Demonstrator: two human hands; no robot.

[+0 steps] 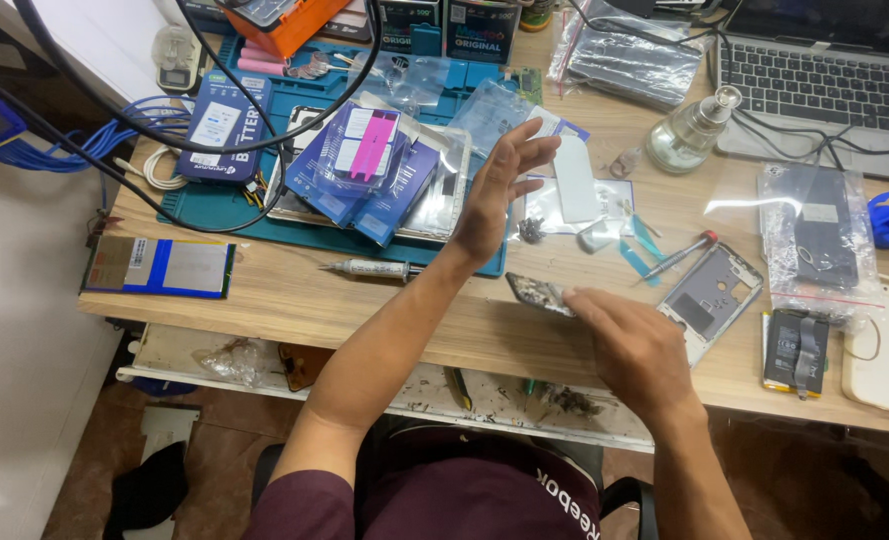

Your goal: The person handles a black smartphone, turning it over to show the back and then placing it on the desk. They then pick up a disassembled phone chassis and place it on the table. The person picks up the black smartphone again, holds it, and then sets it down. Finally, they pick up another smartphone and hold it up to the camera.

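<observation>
The right hand [636,352] covers the near end of the dark phone part [539,295], so its grip is unclear. Beyond the left hand [496,192], the laptop [814,80] and orange tray [294,22] run off the top edge.

My right hand [636,350] lies palm down over the wooden bench, its fingertips on the near end of a small dark circuit board [537,293]. The board is narrow and oblong, blackish with pale specks and bits of metal along its upper face. It sits tilted, the far end pointing left and away. My left hand [496,195] hangs raised above it, fingers spread and empty, just over the edge of the teal work mat [226,212].
</observation>
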